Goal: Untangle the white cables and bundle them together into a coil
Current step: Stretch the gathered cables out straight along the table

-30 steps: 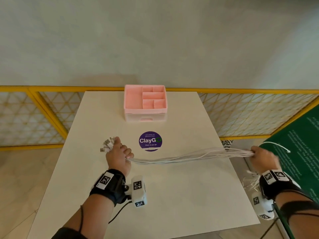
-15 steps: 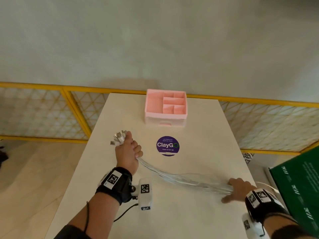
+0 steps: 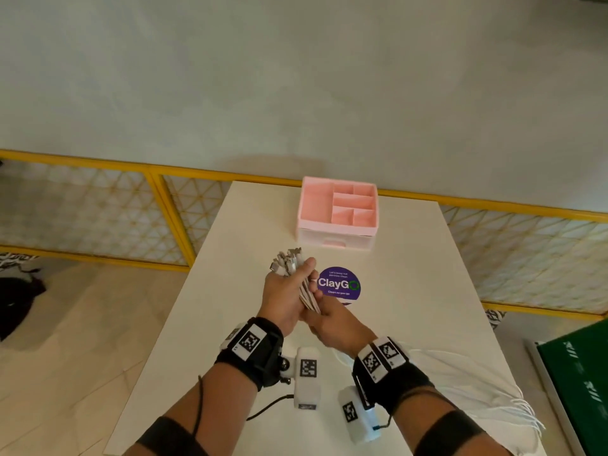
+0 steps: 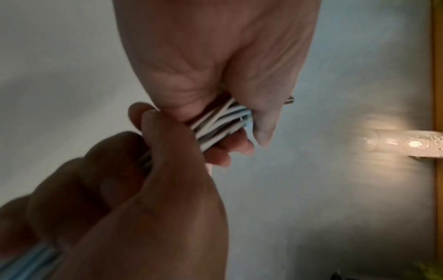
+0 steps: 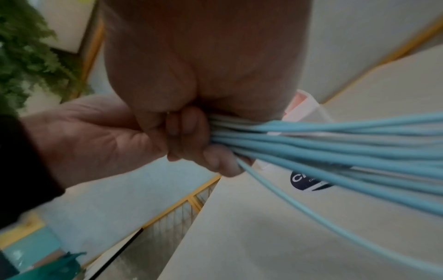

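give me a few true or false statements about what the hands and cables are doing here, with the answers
1. The left hand grips the white cables just below their plugs. True.
2. The right hand rests flat on the table, away from the cables. False: it grips the cables right beside the left hand.
3. The pink organizer holds some of the cables. False: its compartments show none.
4. Loose cable ends trail off the table's right edge. True.
5. The purple sticker lies between the hands and the organizer. True.
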The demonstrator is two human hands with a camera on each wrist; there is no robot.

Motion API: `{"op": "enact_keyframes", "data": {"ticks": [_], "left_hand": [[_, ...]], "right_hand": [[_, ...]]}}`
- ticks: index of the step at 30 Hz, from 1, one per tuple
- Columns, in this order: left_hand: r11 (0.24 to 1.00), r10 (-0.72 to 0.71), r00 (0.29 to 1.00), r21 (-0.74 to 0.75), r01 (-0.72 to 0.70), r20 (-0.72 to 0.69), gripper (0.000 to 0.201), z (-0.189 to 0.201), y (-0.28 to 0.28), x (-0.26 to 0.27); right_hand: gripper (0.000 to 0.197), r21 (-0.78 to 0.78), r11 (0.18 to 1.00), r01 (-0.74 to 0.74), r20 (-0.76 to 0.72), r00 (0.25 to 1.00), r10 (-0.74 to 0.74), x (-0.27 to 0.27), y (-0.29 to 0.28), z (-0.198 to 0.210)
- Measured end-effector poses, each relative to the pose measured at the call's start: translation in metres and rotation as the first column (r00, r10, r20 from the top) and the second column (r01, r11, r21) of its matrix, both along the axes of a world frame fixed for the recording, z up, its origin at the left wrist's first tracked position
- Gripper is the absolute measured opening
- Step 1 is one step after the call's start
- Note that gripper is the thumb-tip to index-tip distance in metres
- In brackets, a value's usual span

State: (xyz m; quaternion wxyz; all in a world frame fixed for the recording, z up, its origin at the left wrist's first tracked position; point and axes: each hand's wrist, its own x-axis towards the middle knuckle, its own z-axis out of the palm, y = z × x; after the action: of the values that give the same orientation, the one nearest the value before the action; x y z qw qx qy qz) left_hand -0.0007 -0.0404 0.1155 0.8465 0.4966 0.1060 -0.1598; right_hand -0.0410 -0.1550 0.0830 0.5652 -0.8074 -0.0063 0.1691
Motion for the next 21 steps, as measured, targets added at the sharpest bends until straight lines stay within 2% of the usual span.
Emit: {"op": "enact_keyframes", "data": {"ticks": [1,4,7,12,15,19,21], "left_hand": [[1.000,-0.001,1.000,-0.009,0.001,-0.012,0.011,0.000,0.004,0.002],[0.994,-0.051,0.993,-0.100,0.040,-0.110,0.029,-0.003,0.017,0.009],[0.989,-0.073,0.970,-0.145,0.040,-0.232,0.039,-0.006,0.024,0.015],[0.994,0.023,0.936,-0.094,-0.060,-0.350,0.025,-0.015,0.020,0.016],[0.991,0.027,0.930,-0.109,-0.072,-0.365,0.018,-0.016,0.019,0.014],[0.978,0.031,0.927,-0.179,-0.105,-0.375,0.019,-0.016,0.022,0.017],[0.974,0.032,0.935,-0.199,-0.109,-0.353,0.018,-0.018,0.022,0.016]], "right_hand": [[0.018,-0.054,0.998,-0.024,0.026,0.999,0.026,0.000,0.000,-0.004],[0.032,-0.247,0.965,-0.088,0.082,0.990,0.111,-0.004,0.000,-0.009],[0.037,-0.359,0.926,-0.115,0.080,0.985,0.153,-0.010,0.002,-0.015],[0.038,-0.453,0.879,-0.146,0.092,0.974,0.209,-0.017,0.005,-0.023],[0.039,-0.394,0.907,-0.147,0.066,0.980,0.188,-0.019,0.002,-0.021],[0.037,-0.117,0.987,-0.110,-0.061,0.993,0.103,-0.021,-0.012,-0.014],[0.038,-0.090,0.993,-0.083,-0.078,0.994,0.076,-0.022,-0.019,-0.010]]}}
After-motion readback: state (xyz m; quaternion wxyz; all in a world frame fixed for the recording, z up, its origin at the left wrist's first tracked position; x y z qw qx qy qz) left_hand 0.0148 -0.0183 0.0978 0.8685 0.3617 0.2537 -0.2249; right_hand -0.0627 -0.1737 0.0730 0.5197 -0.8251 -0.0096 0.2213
